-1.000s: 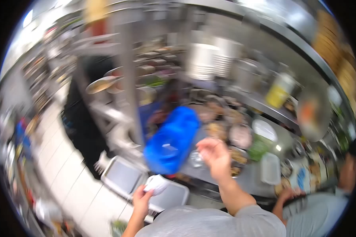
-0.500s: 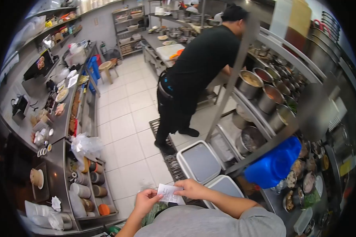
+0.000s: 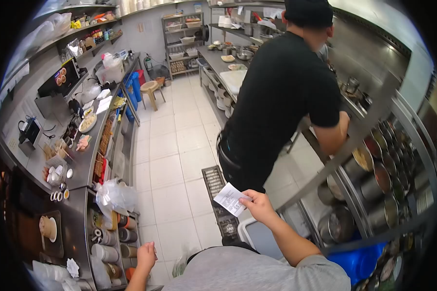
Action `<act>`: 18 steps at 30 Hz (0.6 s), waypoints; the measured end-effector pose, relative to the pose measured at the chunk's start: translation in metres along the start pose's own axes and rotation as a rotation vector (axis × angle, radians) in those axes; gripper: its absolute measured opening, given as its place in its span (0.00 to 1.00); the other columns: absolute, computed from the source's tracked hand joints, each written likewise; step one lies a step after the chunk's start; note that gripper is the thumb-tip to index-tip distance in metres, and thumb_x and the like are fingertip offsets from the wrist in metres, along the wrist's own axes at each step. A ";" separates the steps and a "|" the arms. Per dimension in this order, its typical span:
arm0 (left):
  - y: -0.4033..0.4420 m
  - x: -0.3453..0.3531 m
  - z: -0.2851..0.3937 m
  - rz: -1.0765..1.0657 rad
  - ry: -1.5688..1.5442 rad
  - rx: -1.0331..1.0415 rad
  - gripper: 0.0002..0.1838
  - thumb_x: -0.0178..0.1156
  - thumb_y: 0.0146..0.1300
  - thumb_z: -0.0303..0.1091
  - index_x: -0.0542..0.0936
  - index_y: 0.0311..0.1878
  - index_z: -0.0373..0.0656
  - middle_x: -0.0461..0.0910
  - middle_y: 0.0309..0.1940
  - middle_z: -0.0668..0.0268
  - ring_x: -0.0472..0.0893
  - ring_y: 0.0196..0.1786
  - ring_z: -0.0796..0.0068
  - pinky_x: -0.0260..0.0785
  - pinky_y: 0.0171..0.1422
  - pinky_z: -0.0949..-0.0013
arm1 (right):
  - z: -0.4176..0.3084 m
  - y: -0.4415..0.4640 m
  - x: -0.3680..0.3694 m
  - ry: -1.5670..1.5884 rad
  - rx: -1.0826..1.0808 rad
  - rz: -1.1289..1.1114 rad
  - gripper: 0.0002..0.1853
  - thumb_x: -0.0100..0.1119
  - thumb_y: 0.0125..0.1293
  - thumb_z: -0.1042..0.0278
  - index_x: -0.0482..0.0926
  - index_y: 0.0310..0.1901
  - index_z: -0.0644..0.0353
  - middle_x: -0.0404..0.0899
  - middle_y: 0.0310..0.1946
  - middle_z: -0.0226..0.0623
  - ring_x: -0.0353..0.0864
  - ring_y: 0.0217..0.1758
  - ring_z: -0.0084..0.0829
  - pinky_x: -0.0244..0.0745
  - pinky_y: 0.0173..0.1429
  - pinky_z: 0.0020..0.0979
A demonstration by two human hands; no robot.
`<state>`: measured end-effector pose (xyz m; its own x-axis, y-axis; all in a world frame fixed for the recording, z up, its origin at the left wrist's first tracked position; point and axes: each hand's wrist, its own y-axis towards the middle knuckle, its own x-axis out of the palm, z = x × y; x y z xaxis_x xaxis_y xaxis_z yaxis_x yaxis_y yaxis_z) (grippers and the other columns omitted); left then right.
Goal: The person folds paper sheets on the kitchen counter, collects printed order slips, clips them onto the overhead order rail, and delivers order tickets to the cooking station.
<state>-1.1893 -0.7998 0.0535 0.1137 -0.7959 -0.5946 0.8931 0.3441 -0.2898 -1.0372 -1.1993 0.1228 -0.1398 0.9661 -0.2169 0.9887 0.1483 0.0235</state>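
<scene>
My right hand [image 3: 259, 206] pinches a small white printed receipt [image 3: 232, 199] by its right edge, held out in front of me over the floor drain. The print on the paper is too small to read. My left hand [image 3: 146, 255] is down at my left side with its fingers curled in, and nothing shows in it. It is nearest to the low shelf of containers [image 3: 104, 253] on the left.
Close ahead, a co-worker in black [image 3: 281, 97] leans toward the right-hand counter. Metal pots [image 3: 372, 186] line the rack on the right, beside a blue plastic tub [image 3: 357, 262]. A steel counter [image 3: 77, 167] runs along the left; a stool [image 3: 151, 88] stands farther back.
My left hand has let go of the receipt and dropped to the left. My right hand has raised the receipt forward. The view has turned rightward less, and the co-worker appears nearer.
</scene>
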 end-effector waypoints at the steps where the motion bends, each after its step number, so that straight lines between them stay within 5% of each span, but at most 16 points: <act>1: 0.019 0.010 -0.012 0.058 -0.066 -0.039 0.14 0.46 0.69 0.35 0.72 0.29 0.39 0.68 0.11 0.66 0.73 0.14 0.76 0.64 0.18 0.69 | -0.002 0.024 0.002 0.034 -0.027 0.022 0.09 0.58 0.63 0.69 0.80 0.41 0.65 0.83 0.29 0.36 0.79 0.32 0.19 0.73 0.39 0.24; 4: 0.077 0.057 -0.058 0.197 -0.327 -0.152 0.07 0.43 0.64 0.25 0.72 0.40 0.40 0.72 0.19 0.63 0.75 0.19 0.75 0.65 0.19 0.69 | -0.020 0.092 0.009 -0.070 -0.185 0.101 0.09 0.57 0.62 0.71 0.79 0.41 0.66 0.81 0.30 0.38 0.78 0.31 0.24 0.72 0.37 0.25; 5: 0.091 0.073 -0.072 0.225 -0.459 -0.188 0.12 0.43 0.60 0.20 0.71 0.45 0.41 0.73 0.24 0.62 0.77 0.22 0.74 0.66 0.20 0.69 | -0.028 0.111 0.013 -0.123 -0.240 0.127 0.09 0.57 0.62 0.71 0.79 0.41 0.66 0.81 0.30 0.38 0.78 0.31 0.26 0.71 0.37 0.25; 8: 0.115 0.102 -0.091 0.170 -0.329 -0.264 0.19 0.46 0.52 0.16 0.72 0.48 0.41 0.76 0.31 0.60 0.79 0.27 0.69 0.69 0.23 0.66 | -0.081 0.150 0.022 -0.251 -0.597 0.228 0.07 0.58 0.59 0.78 0.79 0.40 0.65 0.80 0.30 0.40 0.78 0.31 0.29 0.70 0.36 0.26; 10: 0.149 0.111 -0.170 0.041 -0.114 -0.218 0.22 0.49 0.50 0.16 0.71 0.50 0.41 0.76 0.31 0.60 0.79 0.26 0.66 0.71 0.25 0.64 | -0.105 0.167 0.032 -0.287 -0.776 0.264 0.06 0.57 0.59 0.83 0.79 0.39 0.66 0.80 0.29 0.40 0.78 0.30 0.26 0.71 0.34 0.25; 18: 0.268 -0.006 -0.244 -0.294 0.386 -0.300 0.13 0.52 0.55 0.25 0.77 0.45 0.39 0.78 0.25 0.59 0.78 0.23 0.65 0.70 0.26 0.63 | -0.136 0.202 0.095 0.228 -0.544 0.574 0.12 0.49 0.69 0.75 0.73 0.50 0.72 0.81 0.36 0.40 0.78 0.29 0.21 0.75 0.33 0.21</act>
<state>-1.0565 -0.5812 -0.2040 -0.3387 -0.6594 -0.6712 0.6940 0.3066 -0.6514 -0.8584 -1.0488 0.2396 0.3140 0.9332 0.1747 0.7528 -0.3569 0.5531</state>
